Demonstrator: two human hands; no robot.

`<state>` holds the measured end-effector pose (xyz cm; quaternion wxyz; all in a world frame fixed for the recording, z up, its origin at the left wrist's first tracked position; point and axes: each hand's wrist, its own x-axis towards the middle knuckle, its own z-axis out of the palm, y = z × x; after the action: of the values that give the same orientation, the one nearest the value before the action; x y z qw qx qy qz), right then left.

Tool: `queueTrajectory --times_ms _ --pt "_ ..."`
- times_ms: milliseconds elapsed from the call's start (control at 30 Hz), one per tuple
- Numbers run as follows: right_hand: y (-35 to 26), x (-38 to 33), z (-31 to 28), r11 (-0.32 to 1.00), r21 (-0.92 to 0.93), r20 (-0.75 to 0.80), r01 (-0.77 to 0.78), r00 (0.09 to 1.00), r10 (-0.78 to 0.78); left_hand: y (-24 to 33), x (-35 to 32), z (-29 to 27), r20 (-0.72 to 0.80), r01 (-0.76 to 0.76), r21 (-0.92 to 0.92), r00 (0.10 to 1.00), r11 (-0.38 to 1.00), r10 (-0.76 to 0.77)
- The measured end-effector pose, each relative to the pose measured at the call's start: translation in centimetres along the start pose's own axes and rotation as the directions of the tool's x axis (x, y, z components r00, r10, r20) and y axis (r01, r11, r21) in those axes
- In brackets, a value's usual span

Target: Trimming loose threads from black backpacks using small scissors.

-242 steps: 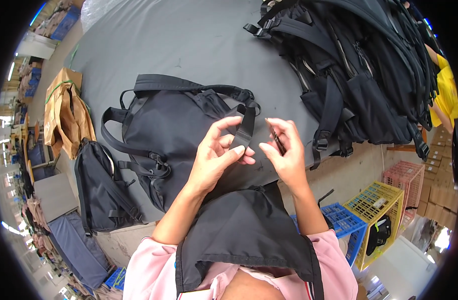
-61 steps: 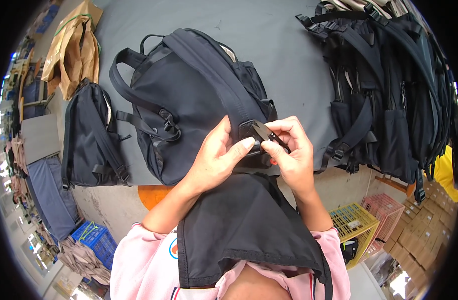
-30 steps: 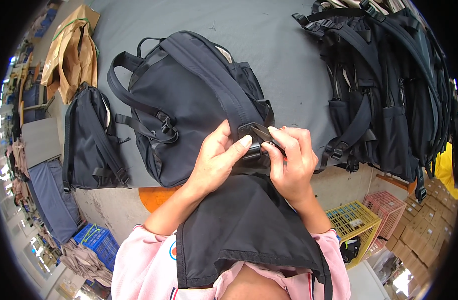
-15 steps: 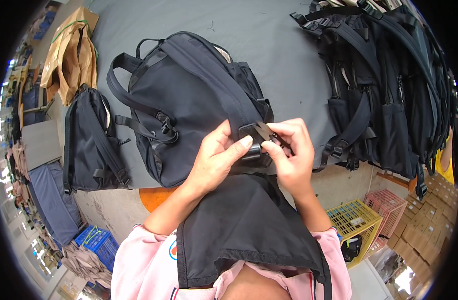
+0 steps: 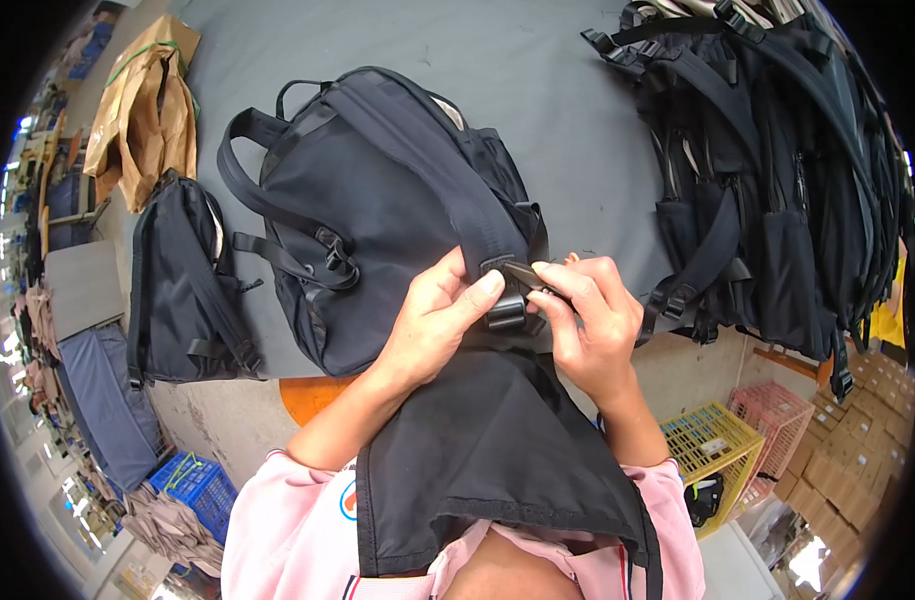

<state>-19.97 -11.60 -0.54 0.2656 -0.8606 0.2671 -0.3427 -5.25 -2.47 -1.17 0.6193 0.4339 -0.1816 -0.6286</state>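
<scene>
A dark navy backpack (image 5: 377, 240) lies on the grey table with its shoulder straps facing up. My left hand (image 5: 432, 315) is closed on the lower end of one shoulder strap (image 5: 422, 165), its thumb pressing beside the black plastic buckle (image 5: 504, 313). In my right hand (image 5: 595, 315) is a small pair of thread snips (image 5: 523, 276), pinched between thumb and fingers. The blades point left and lie against the strap end, just above the buckle. Part of the snips is hidden by my right fingers.
More dark backpacks (image 5: 767, 180) are stacked at the right of the grey table (image 5: 577, 120). A smaller dark bag (image 5: 187, 280) and brown paper (image 5: 147, 120) are at the left. Beyond the near edge stand yellow (image 5: 707, 440), pink (image 5: 777, 420) and blue (image 5: 197, 490) crates.
My right hand has shifted slightly right with the snips, which lie flatter over the strap end. The strap end has moved a little, while my left hand keeps its grip.
</scene>
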Motion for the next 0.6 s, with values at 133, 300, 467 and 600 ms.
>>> queueTrajectory --times_ms 133,300,467,600 --pt "0.4 -0.6 -0.7 0.375 0.769 0.348 -0.518 0.831 0.434 -0.8 -0.3 -0.8 -0.010 0.121 -0.343 0.991 0.932 -0.133" --pt "2.1 1.7 0.2 0.317 0.638 0.533 -0.702 0.699 0.476 -4.1 0.4 -0.4 0.441 0.473 -0.697 0.876 0.539 -0.198" --pt "3.6 2.0 1.5 -0.026 0.624 0.731 -0.781 0.572 0.371 -2.7 1.5 -0.4 0.474 0.510 -0.503 0.838 0.697 -0.271" --pt "1.0 3.0 1.4 -0.059 0.714 0.641 -0.698 0.616 0.458 -1.8 -0.1 0.5 0.130 0.205 -0.037 0.971 0.978 -0.199"
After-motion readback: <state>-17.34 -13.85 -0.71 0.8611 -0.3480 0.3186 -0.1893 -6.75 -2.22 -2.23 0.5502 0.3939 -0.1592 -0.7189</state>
